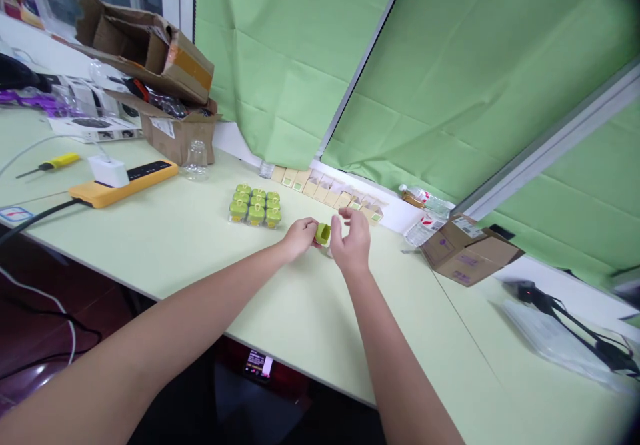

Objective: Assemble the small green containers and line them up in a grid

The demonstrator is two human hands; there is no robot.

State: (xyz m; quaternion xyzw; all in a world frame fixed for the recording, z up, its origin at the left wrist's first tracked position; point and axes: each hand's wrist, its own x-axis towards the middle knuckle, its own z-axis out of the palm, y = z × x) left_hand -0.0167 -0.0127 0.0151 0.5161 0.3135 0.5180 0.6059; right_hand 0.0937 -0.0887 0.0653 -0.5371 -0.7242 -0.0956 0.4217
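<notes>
My left hand (300, 237) is closed around the side of a small green container (323, 234) above the table. A hollow, squarish opening shows on the container's near side. Close on its right is my right hand (353, 240), thumb and fingers apart and curved, with nothing visible between them. I cannot tell whether its thumb touches the container. Left of my hands stands a tight block of several small boxes (256, 208) with green lids and clear lower parts.
A row of small tan cartons (325, 190) lines the wall. Leftward are a yellow power strip (145, 177), a screwdriver (63, 160), a clear plastic jar (196, 160) and open cardboard boxes (173, 135). Plastic bottles (427, 198) and a brown box (467, 252) stand right.
</notes>
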